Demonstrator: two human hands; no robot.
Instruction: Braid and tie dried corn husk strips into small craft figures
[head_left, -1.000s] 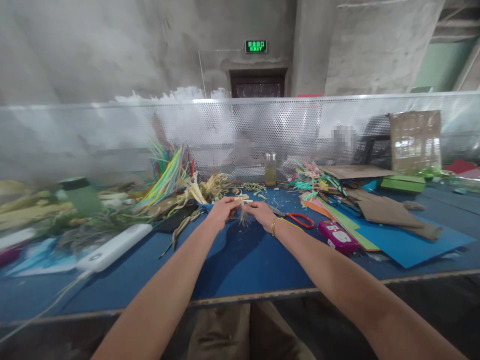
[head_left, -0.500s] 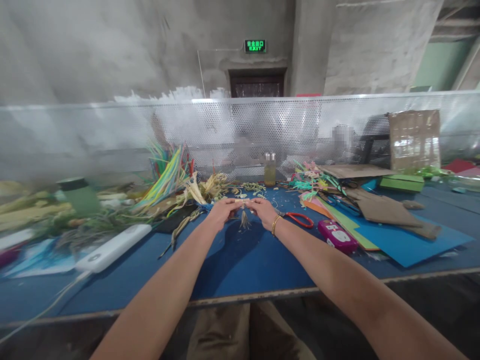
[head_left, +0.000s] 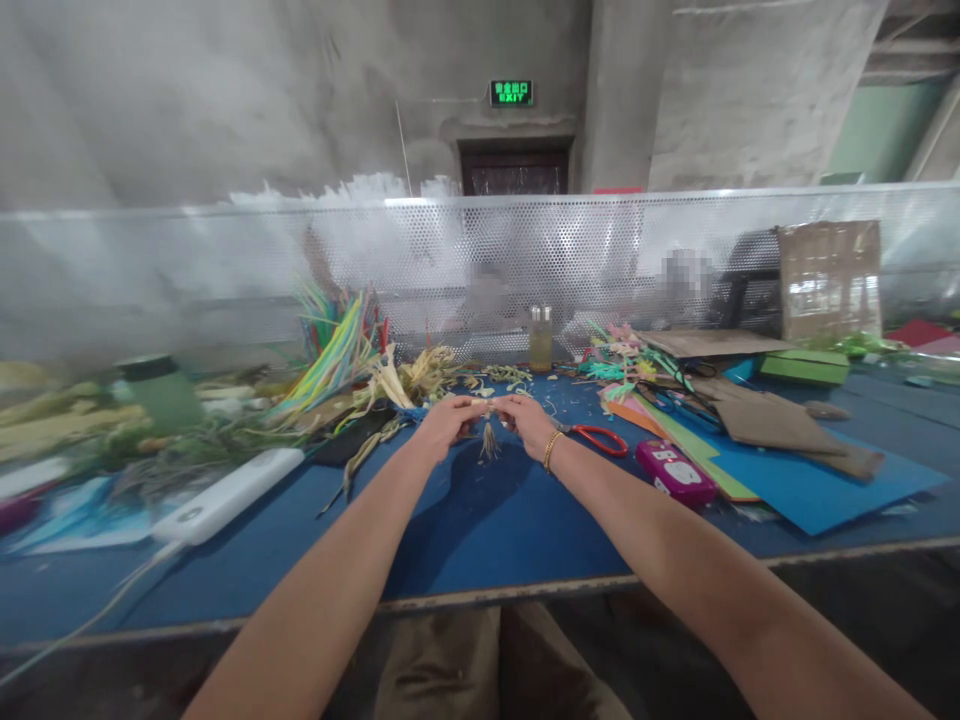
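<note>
Blue flat-topped bench (head_left: 480, 550) leaves open room toward its front edge for drawing back; a long white plastic device (head_left: 232, 495) borders that room leftward, a glossy purple packet (head_left: 675, 473) and red-handled metal scissors (head_left: 600, 430) rightward. Bare left hand (head_left: 448, 422) and right hand (head_left: 531, 422), set near each other, pinch narrowly on a small pale straw tassel (head_left: 490, 442), well in from the front edge, its strands hanging. Even, level pressure from both sides should keep them from slipping.

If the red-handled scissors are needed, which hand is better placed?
Right hand, I'd judge: the scissors lie beside its wrist; the left hand is farther away. Both hold the pale, frayed straw-like bundle, so the right may need freeing first.
</note>
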